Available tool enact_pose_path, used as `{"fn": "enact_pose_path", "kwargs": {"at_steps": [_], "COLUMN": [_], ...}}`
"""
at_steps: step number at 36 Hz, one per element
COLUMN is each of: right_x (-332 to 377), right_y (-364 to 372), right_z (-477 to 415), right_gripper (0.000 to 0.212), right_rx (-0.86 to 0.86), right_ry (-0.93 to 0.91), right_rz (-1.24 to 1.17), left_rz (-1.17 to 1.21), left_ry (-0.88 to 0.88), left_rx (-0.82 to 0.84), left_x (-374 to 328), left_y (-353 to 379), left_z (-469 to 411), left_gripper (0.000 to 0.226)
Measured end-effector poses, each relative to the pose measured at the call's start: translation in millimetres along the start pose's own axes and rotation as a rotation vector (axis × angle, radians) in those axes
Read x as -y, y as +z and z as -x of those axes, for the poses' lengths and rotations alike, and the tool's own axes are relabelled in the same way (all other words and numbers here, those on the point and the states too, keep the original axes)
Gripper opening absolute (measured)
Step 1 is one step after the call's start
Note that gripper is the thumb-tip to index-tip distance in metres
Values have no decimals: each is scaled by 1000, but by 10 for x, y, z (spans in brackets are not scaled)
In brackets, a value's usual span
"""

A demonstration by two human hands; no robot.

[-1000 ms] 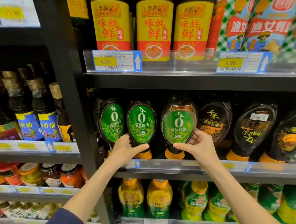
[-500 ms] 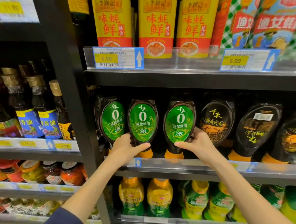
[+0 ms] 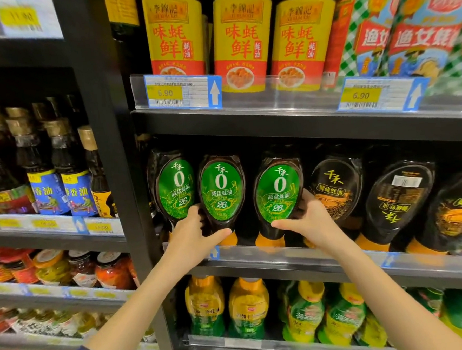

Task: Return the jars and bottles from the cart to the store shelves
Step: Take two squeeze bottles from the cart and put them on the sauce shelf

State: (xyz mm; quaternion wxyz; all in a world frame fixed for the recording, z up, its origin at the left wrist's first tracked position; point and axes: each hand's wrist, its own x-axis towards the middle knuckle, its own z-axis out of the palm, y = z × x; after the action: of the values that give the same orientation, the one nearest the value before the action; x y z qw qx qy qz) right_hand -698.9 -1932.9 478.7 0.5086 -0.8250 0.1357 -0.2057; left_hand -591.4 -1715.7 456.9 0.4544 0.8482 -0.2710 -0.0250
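My left hand is curled round the lower part of a green bottle, with the thumb across its front just above the orange cap. My right hand grips a second green bottle next to it on the right, thumb under the label and fingers behind. Both stand cap-down on the middle shelf, a gap between them. A third green bottle stands just left of my left hand, and black bottles line up to the right.

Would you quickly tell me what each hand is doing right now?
Left hand: grips the middle green-label oyster sauce bottle.
Right hand: grips the right green-label oyster sauce bottle.
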Motion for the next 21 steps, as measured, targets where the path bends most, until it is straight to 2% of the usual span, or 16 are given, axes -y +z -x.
{"fn": "enact_pose_path", "kwargs": {"at_steps": [3,6,8,11,14,17,19,21], "right_x": [136,320,448,648,839,985,1023,1039], "right_y": [-59,-174,-274,-414,-499,-545,-568,-574], "right_z": [20,50,60,47,8,-53,-126,-183], "right_gripper": [88,89,83,73,67,58,57,56], "right_rx": [-16,-33,-53,-57,-49,24,78,96], "right_ry": [-23,-88,-149,-226,-292,-326,-297,-254], "right_rz": [51,53,72,165,236,386,485,552], "left_rz": [206,512,537,487,301,135,128,140], "left_ry": [6,73,166,254,279,212,154,103], "left_rx": [-94,-291,-373,-328,-193,-30,24,40], "left_x": [-26,-90,-139,-225,-322,-421,-490,-549], "left_y": [-17,2,51,198,383,547,628,691], "left_z": [141,361,496,589,541,436,375,319], "left_gripper": [84,56,43,38,50,82,97,103]}}
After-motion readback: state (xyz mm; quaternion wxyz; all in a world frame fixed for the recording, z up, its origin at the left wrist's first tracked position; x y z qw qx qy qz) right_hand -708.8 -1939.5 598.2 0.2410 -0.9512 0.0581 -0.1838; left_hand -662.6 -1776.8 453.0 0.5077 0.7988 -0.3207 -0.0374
